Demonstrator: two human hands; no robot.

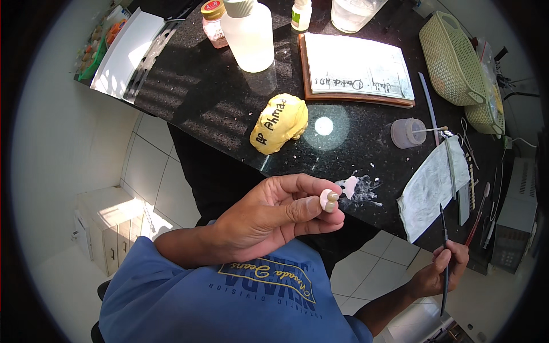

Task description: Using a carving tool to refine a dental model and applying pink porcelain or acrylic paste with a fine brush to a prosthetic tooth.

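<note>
My left hand point(280, 211) is closed in a pinch in front of my chest. Between its thumb and fingertips sits a small denture piece point(329, 200), pink with tooth-coloured crowns. Lower right, my right hand point(445, 268) grips a slim black brush-like tool point(445, 243) like a pen. The tool's fine tip points up over a creased grey-white cloth point(429, 186); whether it touches cannot be told. Beyond my left hand, pink-white powder and scraps point(354, 190) are scattered by the table edge. A yellow dental cast point(279, 123) with dark handwriting lies farther off.
On the black speckled table point(206, 91) stand a large whitish bottle point(249, 37), a pink jar point(214, 26) and a small dropper bottle point(301, 15). An open notebook point(357, 66) lies behind. Rightward are a small cup with a stick point(407, 133), woven baskets point(452, 60) and several thin tools.
</note>
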